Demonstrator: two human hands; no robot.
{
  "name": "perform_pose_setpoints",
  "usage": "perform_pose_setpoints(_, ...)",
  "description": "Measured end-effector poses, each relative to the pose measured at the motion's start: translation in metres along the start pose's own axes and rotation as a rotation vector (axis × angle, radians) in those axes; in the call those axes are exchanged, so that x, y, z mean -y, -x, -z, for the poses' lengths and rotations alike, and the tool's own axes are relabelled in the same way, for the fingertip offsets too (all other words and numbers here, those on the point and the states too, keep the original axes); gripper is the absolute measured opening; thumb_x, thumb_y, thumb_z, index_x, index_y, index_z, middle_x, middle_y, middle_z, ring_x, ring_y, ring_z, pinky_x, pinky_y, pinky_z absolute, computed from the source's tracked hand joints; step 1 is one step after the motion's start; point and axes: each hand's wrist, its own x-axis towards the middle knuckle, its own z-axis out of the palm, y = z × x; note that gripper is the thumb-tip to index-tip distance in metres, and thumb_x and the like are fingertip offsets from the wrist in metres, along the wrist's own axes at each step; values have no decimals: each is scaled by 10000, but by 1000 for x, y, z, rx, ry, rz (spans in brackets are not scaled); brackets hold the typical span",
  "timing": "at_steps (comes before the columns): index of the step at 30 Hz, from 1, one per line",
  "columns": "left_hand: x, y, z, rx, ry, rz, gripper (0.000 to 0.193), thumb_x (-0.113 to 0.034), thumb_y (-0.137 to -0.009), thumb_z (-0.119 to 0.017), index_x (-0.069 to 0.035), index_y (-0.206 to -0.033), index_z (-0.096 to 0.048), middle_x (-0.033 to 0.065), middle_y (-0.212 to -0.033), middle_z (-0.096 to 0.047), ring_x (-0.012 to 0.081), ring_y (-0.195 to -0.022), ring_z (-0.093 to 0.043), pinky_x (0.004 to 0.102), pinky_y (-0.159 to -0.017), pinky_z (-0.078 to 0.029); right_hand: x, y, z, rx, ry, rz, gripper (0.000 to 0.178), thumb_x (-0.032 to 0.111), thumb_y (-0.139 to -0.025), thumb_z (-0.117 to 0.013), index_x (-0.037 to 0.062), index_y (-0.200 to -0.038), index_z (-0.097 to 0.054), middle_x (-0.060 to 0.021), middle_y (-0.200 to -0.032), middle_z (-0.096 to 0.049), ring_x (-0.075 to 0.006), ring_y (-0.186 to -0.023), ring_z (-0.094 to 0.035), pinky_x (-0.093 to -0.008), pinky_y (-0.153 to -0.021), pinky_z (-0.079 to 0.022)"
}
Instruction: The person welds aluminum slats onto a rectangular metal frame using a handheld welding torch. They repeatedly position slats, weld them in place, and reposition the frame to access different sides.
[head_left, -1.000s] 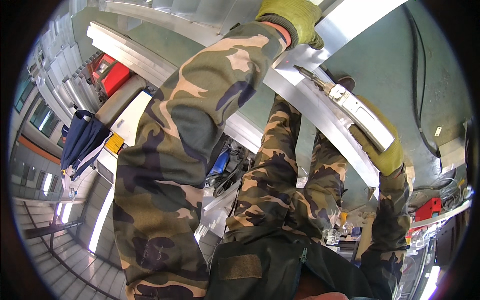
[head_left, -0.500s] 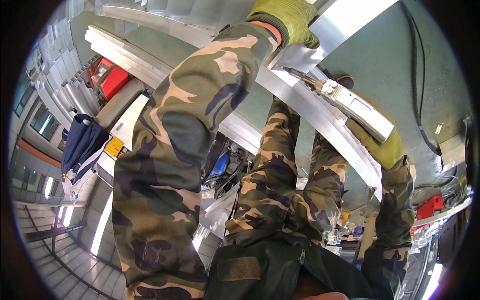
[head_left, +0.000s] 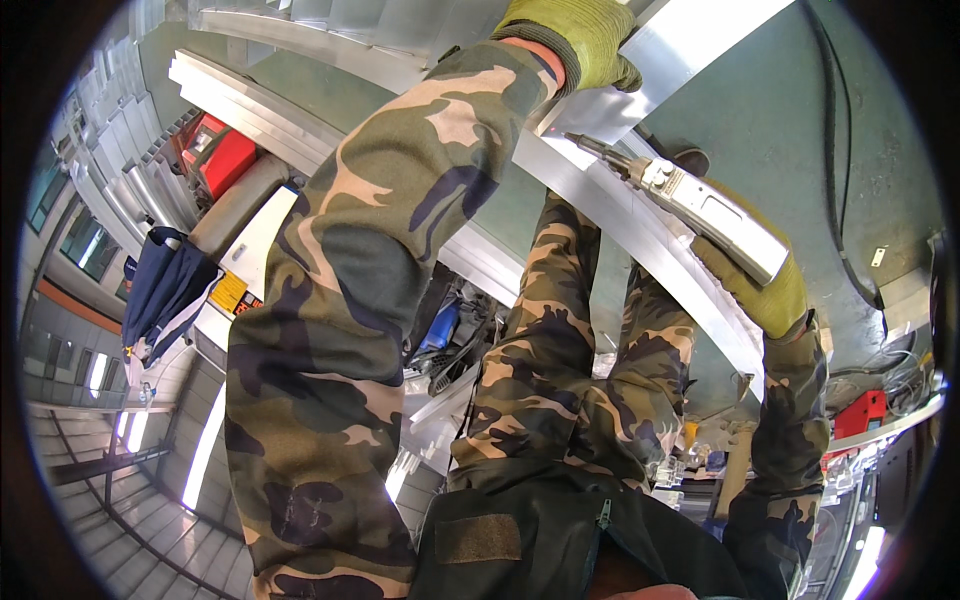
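Observation:
My left hand (head_left: 580, 42), in a yellow-green glove, is closed on a shiny metal profile (head_left: 690, 60) at the top, its thumb bent over the edge. Part of those fingers is hidden by the top of the picture. In a matching glove, my right hand (head_left: 770, 295) is wrapped round a white and silver laser welding gun (head_left: 718, 215). The gun's thin dark nozzle points up and left at the corner where the profile meets a long metal bar (head_left: 640, 232). A tiny red spot shows just beyond the nozzle tip. The bar slants down to the right, beneath the gun.
Pale metal lengths (head_left: 250, 105) lie at the upper left, near a red machine (head_left: 222, 160). A dark cable (head_left: 830, 150) runs down the green floor at right. Dark blue cloth (head_left: 170, 290) hangs at the left. Another red object (head_left: 860, 412) sits at the lower right.

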Motion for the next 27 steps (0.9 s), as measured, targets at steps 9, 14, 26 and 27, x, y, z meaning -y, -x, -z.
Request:
perform_pose_setpoints(9,2,7,7,-34,59,-68,484,-433,-795,-818,-48,-1083,-759,205,-1087,-749,364,-1066,-711,456,-938,-550,12,-3,-2,14,13,13,531,116,-945,-760,-41,-1417,-573,-137,-1235,-713,-144,-1056,-641,-313,-929,-530)
perform_pose_setpoints(14,1,1,0,-25,27,-28,493,-440,-788,-826,-55,-1089,-762,197,-1084,-753,359,-1061,-714,453,-936,-550,19,-5,-2,23,17,17,530,110,-945,-758,-44,-1417,-572,-140,-1249,-709,-146,-1068,-641,-313,-939,-528)
perform_pose_setpoints(26,1,0,1,-13,17,-22,502,-444,-793,-825,-52,-1099,-759,205,-1078,-752,362,-1058,-715,454,-930,-553,29,-12,-3,44,-2,10,534,95,-944,-756,-49,-1421,-566,-144,-1284,-700,-154,-1099,-643,-314,-962,-524)
perform_pose_setpoints(27,1,0,-1,-20,10,-26,502,-444,-794,-824,-52,-1100,-759,205,-1078,-752,363,-1059,-715,455,-929,-553,28,-12,-2,49,-5,1,538,94,-943,-757,-48,-1424,-564,-144,-1287,-698,-156,-1101,-644,-314,-963,-524)
